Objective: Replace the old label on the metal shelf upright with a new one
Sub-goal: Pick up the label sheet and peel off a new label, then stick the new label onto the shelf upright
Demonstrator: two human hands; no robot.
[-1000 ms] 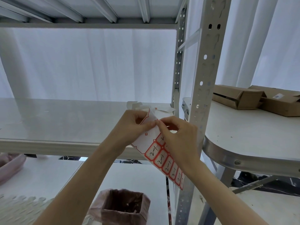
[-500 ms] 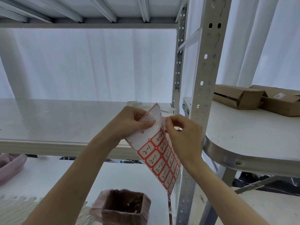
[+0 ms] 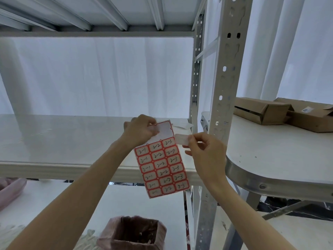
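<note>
Label sheet (image 3: 162, 165): hangs in front of the shelf board (image 3: 54, 141). Its long axis is close to vertical, with the bottom edge swung slightly right. Red-bordered labels in three columns are handwritten 2-1, 2-2 and 2-3. The top strip is bare backing.
Left hand (image 3: 140, 129): fingers are curled round the sheet's upper left corner and grasp it. The printed rows hang free below the fingers.
Peeled label (image 3: 181, 138): a small white strip with its long axis near horizontal. Its free end points left toward the sheet's top right edge, just beside it; contact cannot be judged. Any writing on it is not legible.
Right hand (image 3: 203, 152): thumb and forefinger pinch the strip's right end, so most of the strip projects left of the fingertips. The remaining fingers are curled beneath.
Shelf upright (image 3: 225, 98): grey perforated metal, standing vertical just right of the right hand. The strip is clear of it.
Surroundings: two cardboard boxes (image 3: 261, 110) lie on a round-cornered table (image 3: 270, 159) to the right. A lined bin (image 3: 133, 233) sits below.
</note>
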